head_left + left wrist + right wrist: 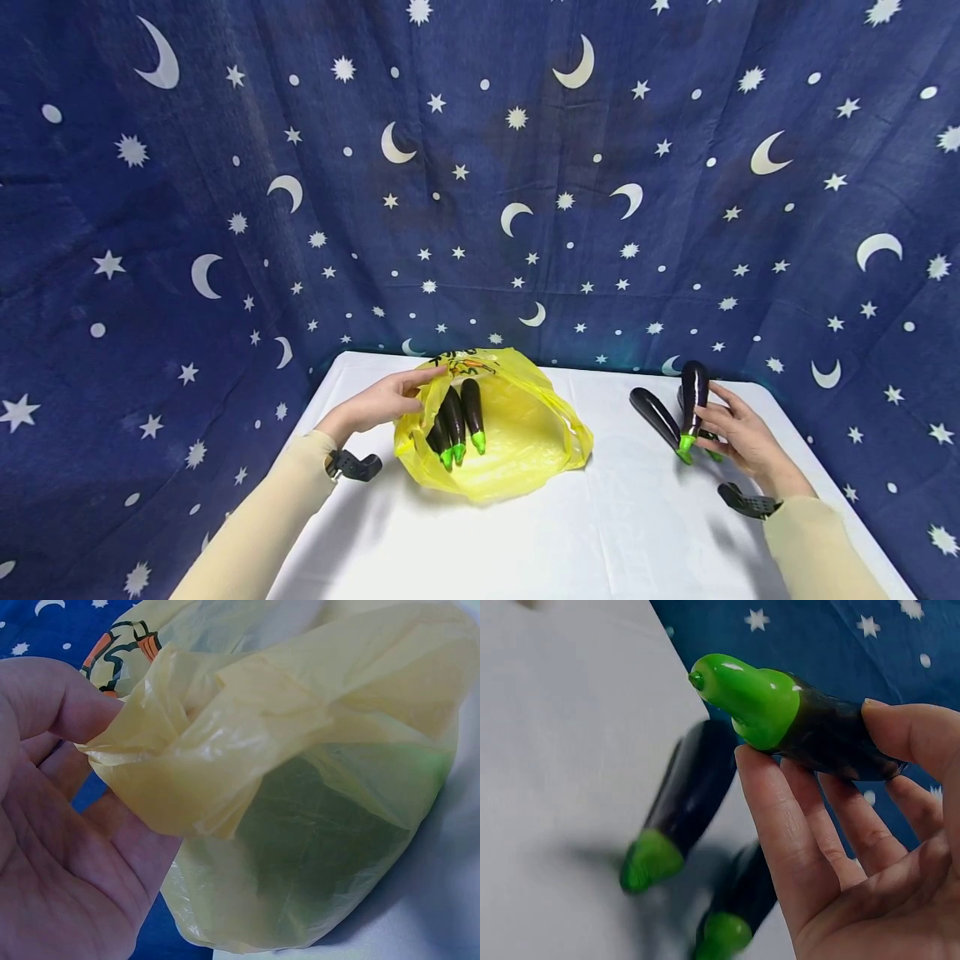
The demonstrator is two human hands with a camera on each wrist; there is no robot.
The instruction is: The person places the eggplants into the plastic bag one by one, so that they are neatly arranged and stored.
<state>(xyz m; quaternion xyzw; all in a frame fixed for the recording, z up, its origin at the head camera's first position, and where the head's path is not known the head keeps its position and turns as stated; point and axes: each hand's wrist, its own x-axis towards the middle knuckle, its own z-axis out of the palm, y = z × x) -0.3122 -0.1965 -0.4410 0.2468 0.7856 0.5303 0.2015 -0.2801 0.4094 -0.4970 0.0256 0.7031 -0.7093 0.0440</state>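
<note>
My left hand (390, 398) pinches the rim of a yellow plastic bag (517, 483), thumb and fingers on its crumpled edge (172, 750). The bag lies with its mouth facing me. Inside, at its left, three dark eggplants (472, 408) rest side by side, green stem ends toward me. At the right of the table my right hand (742, 433) holds another eggplant (832, 735) above the cloth, thumb on one side and fingers on the other. Two more eggplants lie below it, one to the left (654, 417) and one (739, 907) partly hidden by the hand.
A white cloth covers the table (600, 533). Behind and beside it hangs a dark blue curtain (480, 275) with moons and stars. Black straps (352, 465) circle both wrists.
</note>
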